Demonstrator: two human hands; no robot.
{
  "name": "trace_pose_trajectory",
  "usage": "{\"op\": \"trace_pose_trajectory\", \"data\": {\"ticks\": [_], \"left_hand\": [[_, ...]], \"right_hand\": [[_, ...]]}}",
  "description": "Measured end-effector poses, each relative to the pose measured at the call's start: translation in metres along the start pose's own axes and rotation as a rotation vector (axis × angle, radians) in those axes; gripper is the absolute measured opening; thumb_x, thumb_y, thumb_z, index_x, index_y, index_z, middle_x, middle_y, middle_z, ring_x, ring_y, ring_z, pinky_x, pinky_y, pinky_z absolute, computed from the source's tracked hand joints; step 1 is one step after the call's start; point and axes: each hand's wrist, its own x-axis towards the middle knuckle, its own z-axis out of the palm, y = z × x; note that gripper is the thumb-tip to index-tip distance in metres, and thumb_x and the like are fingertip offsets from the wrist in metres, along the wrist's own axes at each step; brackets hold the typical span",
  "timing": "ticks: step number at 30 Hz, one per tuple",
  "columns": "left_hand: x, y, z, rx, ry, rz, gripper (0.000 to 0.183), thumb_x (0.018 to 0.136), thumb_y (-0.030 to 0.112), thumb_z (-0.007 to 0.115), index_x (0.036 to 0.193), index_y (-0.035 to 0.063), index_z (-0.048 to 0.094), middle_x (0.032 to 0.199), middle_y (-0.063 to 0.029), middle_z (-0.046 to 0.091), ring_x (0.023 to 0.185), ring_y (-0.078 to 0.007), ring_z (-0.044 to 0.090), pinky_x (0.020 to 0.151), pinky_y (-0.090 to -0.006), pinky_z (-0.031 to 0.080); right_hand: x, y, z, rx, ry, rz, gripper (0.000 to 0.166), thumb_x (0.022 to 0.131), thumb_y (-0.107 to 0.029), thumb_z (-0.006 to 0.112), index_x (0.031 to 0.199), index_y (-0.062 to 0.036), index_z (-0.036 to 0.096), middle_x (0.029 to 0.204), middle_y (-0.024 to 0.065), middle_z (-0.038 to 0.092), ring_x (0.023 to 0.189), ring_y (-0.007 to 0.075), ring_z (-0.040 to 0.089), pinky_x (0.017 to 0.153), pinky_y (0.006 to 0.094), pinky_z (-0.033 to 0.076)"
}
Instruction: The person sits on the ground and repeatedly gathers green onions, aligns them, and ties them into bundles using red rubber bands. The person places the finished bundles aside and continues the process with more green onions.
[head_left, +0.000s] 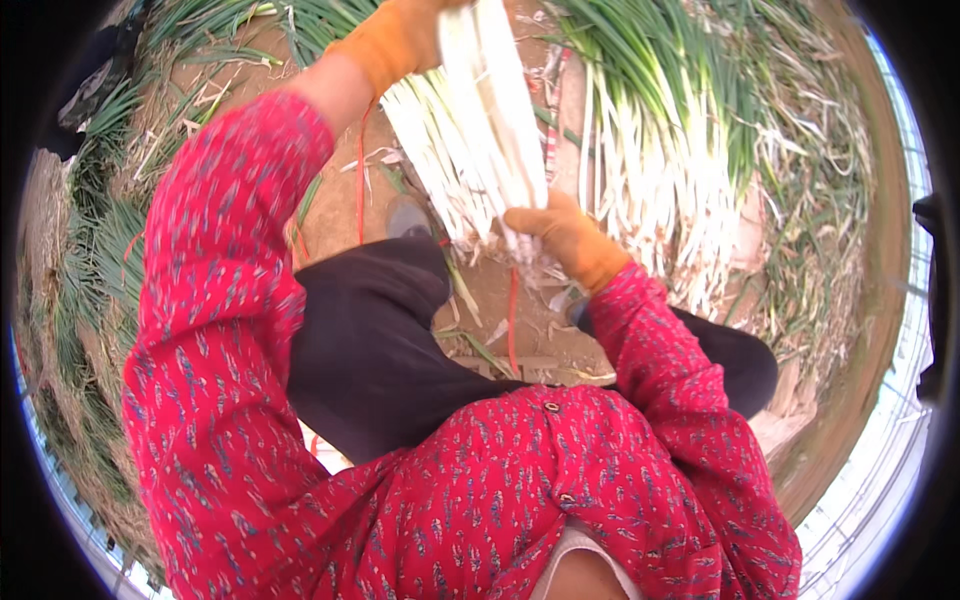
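Observation:
Both my hands wear orange gloves and hold a bundle of green onions (491, 112) with white stalks, roots pointing towards me. My left hand (401, 37) grips the bundle higher up, at the top edge of the view, its fingers partly cut off. Near the root end, my right hand (570, 236) is closed around the stalks from the right, its thumb across them. Beneath the held bundle, more green onions (442, 157) lie on the ground with their roots this way. To the right rests a larger pile of green onions (660, 150).
Orange-red ties (513, 322) lie on the bare soil between my legs. Loose leaves and stalks (810, 187) cover the ground on the right. More green onions (112, 247) lie at the left. A person's dark clothing (90, 90) shows at the upper left edge.

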Motion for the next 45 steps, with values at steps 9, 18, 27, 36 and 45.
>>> {"op": "trace_pose_trajectory", "data": {"ticks": [9,18,27,36,45], "left_hand": [[-0.001,-0.194,-0.206,-0.228,0.718,0.057,0.031,0.100,0.020,0.065,0.121,-0.0038,0.067,0.107,-0.0151,0.074,0.093,-0.0288,0.073,0.084,-0.0421,0.059],[-0.013,-0.188,-0.195,-0.142,0.726,0.054,0.027,0.098,0.021,0.070,0.110,-0.0028,0.074,0.097,-0.0141,0.077,0.079,-0.0258,0.074,0.075,-0.0416,0.063],[-0.005,-0.186,-0.192,-0.107,0.722,0.032,0.032,0.092,0.021,0.077,0.113,-0.0027,0.072,0.102,-0.0148,0.077,0.080,-0.0261,0.075,0.075,-0.0427,0.063],[-0.014,-0.193,-0.202,0.186,0.935,-0.032,0.037,0.090,0.025,0.081,0.111,-0.0040,0.072,0.102,-0.0148,0.077,0.081,-0.0263,0.075,0.075,-0.0425,0.063],[-0.019,-0.198,-0.183,-0.046,0.819,0.020,0.035,0.096,0.011,0.071,0.124,-0.0076,0.065,0.114,-0.0179,0.073,0.095,-0.0290,0.074,0.084,-0.0438,0.062]], "right_hand": [[0.134,0.161,0.029,-0.268,0.104,0.159,0.046,0.083,-0.016,0.077,0.125,0.0026,0.067,0.112,0.0139,0.074,0.098,0.0240,0.069,0.089,0.0362,0.053],[0.105,0.148,0.046,-0.428,0.258,0.242,0.058,0.087,-0.032,0.071,0.131,0.0041,0.061,0.112,0.0253,0.071,0.106,0.0370,0.068,0.095,0.0417,0.051],[0.085,0.139,0.030,-0.542,0.199,0.186,0.057,0.087,-0.028,0.070,0.135,0.0018,0.058,0.119,0.0274,0.068,0.105,0.0410,0.068,0.095,0.0450,0.051],[0.153,0.077,0.050,-0.963,0.226,-0.610,0.056,0.085,-0.017,0.073,0.135,-0.0025,0.055,0.133,0.0260,0.059,0.121,0.0451,0.058,0.104,0.0507,0.046],[0.171,0.137,0.045,-1.123,0.137,-0.707,0.071,0.079,-0.021,0.078,0.143,-0.0040,0.051,0.149,0.0249,0.046,0.139,0.0470,0.041,0.118,0.0557,0.030]]}}
